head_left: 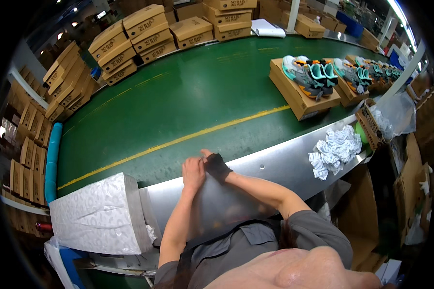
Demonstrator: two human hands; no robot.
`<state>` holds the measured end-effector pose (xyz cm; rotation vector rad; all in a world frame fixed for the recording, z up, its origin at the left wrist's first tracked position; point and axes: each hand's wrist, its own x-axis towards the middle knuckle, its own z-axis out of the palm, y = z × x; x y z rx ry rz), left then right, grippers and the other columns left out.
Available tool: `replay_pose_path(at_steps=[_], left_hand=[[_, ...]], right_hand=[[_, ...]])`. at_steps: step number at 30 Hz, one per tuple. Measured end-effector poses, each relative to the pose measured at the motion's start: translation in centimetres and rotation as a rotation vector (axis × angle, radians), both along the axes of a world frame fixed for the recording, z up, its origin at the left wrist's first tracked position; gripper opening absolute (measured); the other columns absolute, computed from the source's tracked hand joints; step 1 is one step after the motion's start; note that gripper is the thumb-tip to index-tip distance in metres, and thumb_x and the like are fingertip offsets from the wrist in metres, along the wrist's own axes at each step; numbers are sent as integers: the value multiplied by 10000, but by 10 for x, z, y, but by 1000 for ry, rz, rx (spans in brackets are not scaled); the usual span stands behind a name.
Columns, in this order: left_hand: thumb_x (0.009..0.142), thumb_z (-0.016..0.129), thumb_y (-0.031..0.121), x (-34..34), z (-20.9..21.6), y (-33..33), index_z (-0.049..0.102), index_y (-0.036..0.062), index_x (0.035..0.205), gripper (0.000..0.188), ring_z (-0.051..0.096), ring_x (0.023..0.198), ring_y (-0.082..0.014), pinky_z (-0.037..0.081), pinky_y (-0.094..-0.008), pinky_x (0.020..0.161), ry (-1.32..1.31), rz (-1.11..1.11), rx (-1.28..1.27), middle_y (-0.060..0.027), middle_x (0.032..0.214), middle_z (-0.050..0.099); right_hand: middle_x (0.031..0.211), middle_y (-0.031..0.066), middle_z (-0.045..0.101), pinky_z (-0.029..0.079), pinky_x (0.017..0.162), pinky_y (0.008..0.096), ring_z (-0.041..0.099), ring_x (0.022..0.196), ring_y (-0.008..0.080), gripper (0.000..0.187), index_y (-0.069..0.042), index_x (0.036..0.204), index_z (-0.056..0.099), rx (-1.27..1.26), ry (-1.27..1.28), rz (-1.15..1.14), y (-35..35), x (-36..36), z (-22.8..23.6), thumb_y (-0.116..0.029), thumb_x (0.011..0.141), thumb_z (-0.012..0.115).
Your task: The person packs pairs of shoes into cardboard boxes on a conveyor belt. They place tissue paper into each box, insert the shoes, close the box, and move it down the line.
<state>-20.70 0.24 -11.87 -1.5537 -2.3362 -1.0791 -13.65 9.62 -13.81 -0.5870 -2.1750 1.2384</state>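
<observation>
My left hand [194, 172] rests at the near edge of the green conveyor belt [178, 111], where it meets the metal ledge [246, 173]. Its fingers point away from me over the belt, and I see nothing in them. My right hand [217, 166], in a black fingerless glove, lies right beside it; the two meet or overlap. One right finger reaches out over the belt; the others are partly hidden. To the left of my hands sits a thick stack of patterned white wrapping paper [96, 212]. Crumpled white paper slips [335, 149] lie on the ledge at right.
On the belt at right, grey, teal and orange sneakers [311, 74] rest on a brown shoebox [301, 98], with more pairs on boxes behind. Stacked shoeboxes [147, 29] line the far side. A teal roll [53, 161] borders the belt's left end. An opened carton [369, 125] stands beside the slips.
</observation>
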Motion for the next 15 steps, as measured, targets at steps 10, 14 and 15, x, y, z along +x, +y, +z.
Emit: replay_pose_path(at_steps=[10, 14, 15], left_hand=[[799, 496, 89, 3, -6, 6, 542, 20, 810, 83, 500, 876, -326, 385, -418, 762, -9, 140, -107, -151, 855, 551], [807, 490, 85, 1, -5, 2, 534, 6, 818, 91, 496, 877, -333, 384, -416, 769, -24, 155, -149, -167, 871, 542], [807, 490, 83, 1, -4, 2, 533, 6, 819, 89, 495, 876, -333, 382, -416, 767, -14, 151, -146, -166, 867, 541]], right_hand=[[1103, 162, 499, 443, 810, 432, 504, 990, 348, 296, -44, 930, 556, 678, 39, -201, 134, 80, 30, -154, 671, 645], [1119, 105, 493, 350, 860, 423, 448, 1068, 290, 321, -98, 885, 578, 1096, -134, -608, 238, 154, 153, -258, 632, 693], [1157, 102, 470, 315, 878, 439, 420, 1101, 285, 354, -122, 917, 588, 1105, -180, -695, 261, 167, 169, -310, 636, 693]])
